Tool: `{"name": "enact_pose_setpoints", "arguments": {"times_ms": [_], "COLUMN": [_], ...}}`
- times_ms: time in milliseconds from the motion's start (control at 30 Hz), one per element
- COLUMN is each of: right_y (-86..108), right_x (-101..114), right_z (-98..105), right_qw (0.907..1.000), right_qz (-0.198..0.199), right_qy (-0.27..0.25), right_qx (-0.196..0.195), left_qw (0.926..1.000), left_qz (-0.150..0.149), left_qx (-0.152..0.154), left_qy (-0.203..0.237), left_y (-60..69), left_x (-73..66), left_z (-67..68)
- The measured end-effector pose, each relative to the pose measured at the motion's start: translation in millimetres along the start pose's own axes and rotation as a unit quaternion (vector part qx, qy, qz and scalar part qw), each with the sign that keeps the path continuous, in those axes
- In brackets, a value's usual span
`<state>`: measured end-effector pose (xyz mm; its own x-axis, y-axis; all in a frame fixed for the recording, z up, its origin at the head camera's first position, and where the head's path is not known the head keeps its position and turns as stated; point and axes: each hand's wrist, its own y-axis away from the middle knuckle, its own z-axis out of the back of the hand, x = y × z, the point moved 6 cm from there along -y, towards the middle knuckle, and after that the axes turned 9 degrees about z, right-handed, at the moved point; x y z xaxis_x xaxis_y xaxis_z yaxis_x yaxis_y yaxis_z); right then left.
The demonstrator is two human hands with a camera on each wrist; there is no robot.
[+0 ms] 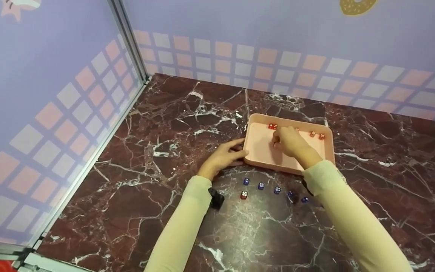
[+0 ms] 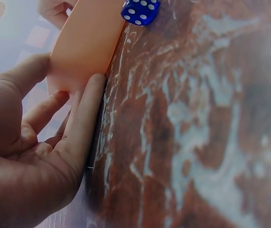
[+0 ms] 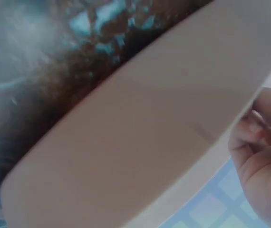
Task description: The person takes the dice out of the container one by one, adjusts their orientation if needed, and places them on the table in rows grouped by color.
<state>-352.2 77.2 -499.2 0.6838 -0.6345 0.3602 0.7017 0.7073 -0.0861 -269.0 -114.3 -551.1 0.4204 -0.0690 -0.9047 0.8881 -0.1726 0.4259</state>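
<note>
Head view: the peach tray sits just right of centre, flat on the marbled tabletop. L hand is at its left end, fingers relaxed, not clenched. R hand dips inside, fingers bent; a reddish bit shows by the fingertips, but can't tell if they're gripping a die. Red dice sit along the tray's far side, w/ R hand hiding part of the row. Below, lower centre: blue dice in a slanting row, plus one loose red die near its left end. Placing dice in that far row looks like the step; best lower each straight down, fingertips only, w/o nudging neighbours.

L wrist view: fingertips touch the tray wall, upper left; a blue die sits at the top. Light pressure's enough IMO; too much could shove the tray & jolt the row.

R wrist view: tray wall runs diagonally; R hand's at the right edge, fingers bent by the rim, grip unclear.
</note>
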Motion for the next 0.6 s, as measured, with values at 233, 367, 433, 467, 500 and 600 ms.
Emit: {"name": "enact_pose_setpoints", "arguments": {"times_ms": [233, 367, 433, 467, 500, 600], "right_y": [16.9, 26.3, 30.3, 31.9, 33.4, 37.2], "right_x": [10, 12, 14, 15, 15, 17], "right_z": [-4, -3, -2, -2, -2, -2], "right_qw": [0.9994, 0.9997, 0.9998, 0.9999, 0.9999, 1.0000], "right_qz": [0.018, 0.015, 0.011, 0.009, 0.008, 0.001], "right_qy": [0.019, 0.010, 0.006, 0.004, 0.003, 0.007], "right_qx": [-0.021, -0.016, -0.012, -0.011, -0.009, 0.005], "left_qw": [0.9997, 0.9998, 0.9999, 0.9999, 0.9999, 0.9999], "left_qz": [0.001, -0.006, -0.008, -0.010, -0.010, -0.007], "left_qx": [-0.009, -0.007, -0.006, -0.006, -0.006, -0.007], "left_qy": [-0.021, -0.017, -0.014, -0.012, -0.011, -0.007], "left_y": [2.8, 1.9, 2.0, 2.0, 2.2, 2.1], "left_x": [0.8, -0.1, -0.4, -0.4, -0.4, 1.5], "left_z": [1.2, 0.7, 0.6, 0.5, 0.3, -0.7]}}
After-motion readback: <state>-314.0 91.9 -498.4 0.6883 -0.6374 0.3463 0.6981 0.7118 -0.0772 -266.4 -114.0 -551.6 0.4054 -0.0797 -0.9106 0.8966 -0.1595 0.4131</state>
